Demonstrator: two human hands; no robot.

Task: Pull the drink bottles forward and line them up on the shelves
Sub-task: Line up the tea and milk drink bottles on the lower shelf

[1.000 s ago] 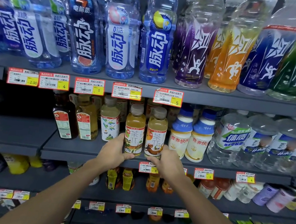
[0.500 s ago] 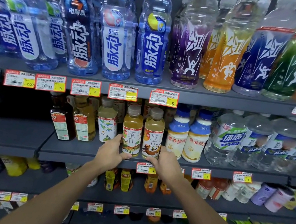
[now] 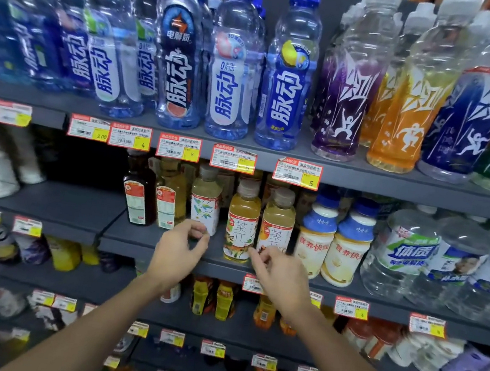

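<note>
Middle shelf (image 3: pixel 165 245), front edge: two tea bottles (image 3: pixel 242 221), side by side and touching, both upright, long axis vertical, caps up, printed labels facing out toward the aisle. Amber liquid, grey-brown caps. The left one stands slightly forward of the right one (image 3: pixel 277 222).

Left hand (image 3: pixel 178 253): raised before the shelf edge, just left of the tea pair and in front of the pale green-label bottle (image 3: pixel 206 200). Fingers curled, thumb and forefinger tips close together, holding nothing (a gap shows between hand and tea bottle).

Right hand (image 3: pixel 279 274): below and in front of the right tea bottle. Fingers loosely spread and bent, tips near the bottle's base; whether they touch it cannot be told, since motion blur softens them.

Same shelf, leftward: two darker bottles (image 3: pixel 141 189), upright, set a little further back, red-and-white back labels turned outward. Rightward: two milk bottles (image 3: pixel 315 238) with blue caps, upright, then large clear jugs (image 3: pixel 402 253).

Top shelf (image 3: pixel 365 178): blue-capped bottles (image 3: pixel 290 68) in a row, upright, labels forward; purple, orange, blue and green bottles at right.

Price tags (image 3: pixel 298 174) along the shelf edges.
</note>
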